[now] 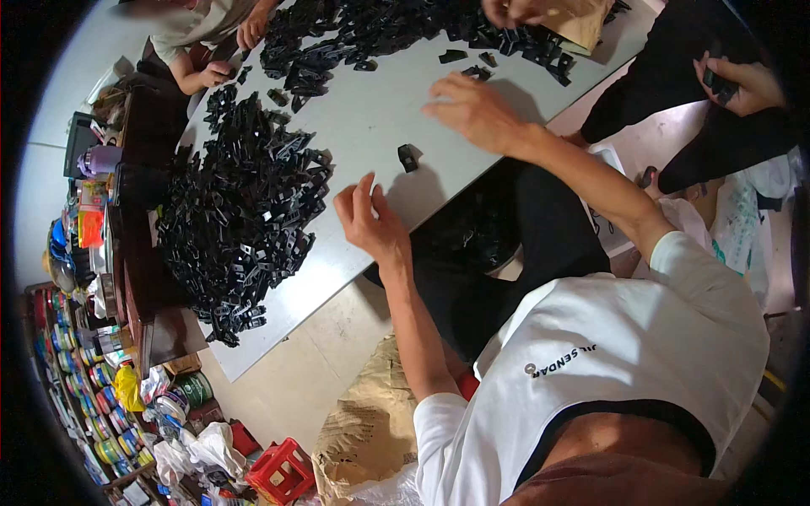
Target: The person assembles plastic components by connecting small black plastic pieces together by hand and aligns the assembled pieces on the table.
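A single small black plastic part (408,158) is on the white table (354,110) between my two hands, near the table's close edge. My left hand (371,221) hovers to the lower left of it, fingers apart and holding nothing that I can see. Farther up and to the right, my right hand (479,114) reaches over the table with its fingers stretched out, and no object shows in it. A few loose black parts (453,56) lie just beyond the right hand. Left of my left hand spreads a large heap of similar black parts (245,202).
Another heap of black parts (363,29) covers the table's far side. A co-worker's hands (221,74) handle parts at the far left. Another person's hand (515,12) is by a brown paper bag (580,21). At right, a hand (742,84) holds a black piece. A red crate (281,472) stands below.
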{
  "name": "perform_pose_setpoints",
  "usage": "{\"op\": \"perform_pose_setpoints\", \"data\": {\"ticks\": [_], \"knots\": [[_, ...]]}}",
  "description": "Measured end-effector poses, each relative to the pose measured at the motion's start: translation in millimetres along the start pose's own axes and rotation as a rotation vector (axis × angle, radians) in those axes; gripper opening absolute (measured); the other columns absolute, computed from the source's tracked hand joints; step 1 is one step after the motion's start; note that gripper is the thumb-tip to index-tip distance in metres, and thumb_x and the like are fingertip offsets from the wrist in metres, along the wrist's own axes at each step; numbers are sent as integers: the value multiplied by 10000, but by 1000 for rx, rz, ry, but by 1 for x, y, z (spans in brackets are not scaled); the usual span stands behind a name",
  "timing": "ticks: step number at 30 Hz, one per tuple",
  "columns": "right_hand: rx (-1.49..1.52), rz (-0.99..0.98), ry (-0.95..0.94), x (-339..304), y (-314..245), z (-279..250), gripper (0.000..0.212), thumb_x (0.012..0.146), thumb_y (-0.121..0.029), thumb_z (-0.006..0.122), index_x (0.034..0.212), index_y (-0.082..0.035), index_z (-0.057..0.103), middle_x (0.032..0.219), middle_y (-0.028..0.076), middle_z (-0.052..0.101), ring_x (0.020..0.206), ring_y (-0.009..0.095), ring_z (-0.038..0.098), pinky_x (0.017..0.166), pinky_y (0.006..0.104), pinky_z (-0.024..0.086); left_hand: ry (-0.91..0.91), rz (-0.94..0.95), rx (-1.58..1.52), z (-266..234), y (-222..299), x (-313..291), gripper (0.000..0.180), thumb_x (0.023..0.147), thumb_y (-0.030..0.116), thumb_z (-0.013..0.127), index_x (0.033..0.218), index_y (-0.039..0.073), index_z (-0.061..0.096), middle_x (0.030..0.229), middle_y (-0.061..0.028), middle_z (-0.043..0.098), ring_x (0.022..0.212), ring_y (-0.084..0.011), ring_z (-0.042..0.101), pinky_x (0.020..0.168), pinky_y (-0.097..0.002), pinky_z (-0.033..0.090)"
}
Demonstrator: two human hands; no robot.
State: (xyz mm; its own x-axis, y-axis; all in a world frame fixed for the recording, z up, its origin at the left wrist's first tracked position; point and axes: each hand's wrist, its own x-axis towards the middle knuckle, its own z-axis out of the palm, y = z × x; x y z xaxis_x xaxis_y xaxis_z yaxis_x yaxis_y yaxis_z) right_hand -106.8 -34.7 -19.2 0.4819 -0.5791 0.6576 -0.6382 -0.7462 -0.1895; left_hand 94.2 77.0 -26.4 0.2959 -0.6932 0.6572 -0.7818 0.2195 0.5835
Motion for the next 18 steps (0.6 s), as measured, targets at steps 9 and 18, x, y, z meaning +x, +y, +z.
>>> {"op": "perform_pose_setpoints", "data": {"ticks": [9,18], "knots": [[54,251,-187,99,21,69,414,775,-222,671,1173,-147,586,1251,148,458,1178,346,397,958,472,366,-294,42,198,-13,8,-8,453,685,2,699,1114,131,628,1150,-158,536,1038,-349,488,869,-431,431],[-71,317,-545,173,54,136,504,883,-497,500,1351,-320,441,1467,140,265,1362,431,170,1078,608,135,-488,159,150,9,18,-3,361,775,13,638,1125,99,645,1258,-160,526,1135,-335,486,935,-421,417]]}}
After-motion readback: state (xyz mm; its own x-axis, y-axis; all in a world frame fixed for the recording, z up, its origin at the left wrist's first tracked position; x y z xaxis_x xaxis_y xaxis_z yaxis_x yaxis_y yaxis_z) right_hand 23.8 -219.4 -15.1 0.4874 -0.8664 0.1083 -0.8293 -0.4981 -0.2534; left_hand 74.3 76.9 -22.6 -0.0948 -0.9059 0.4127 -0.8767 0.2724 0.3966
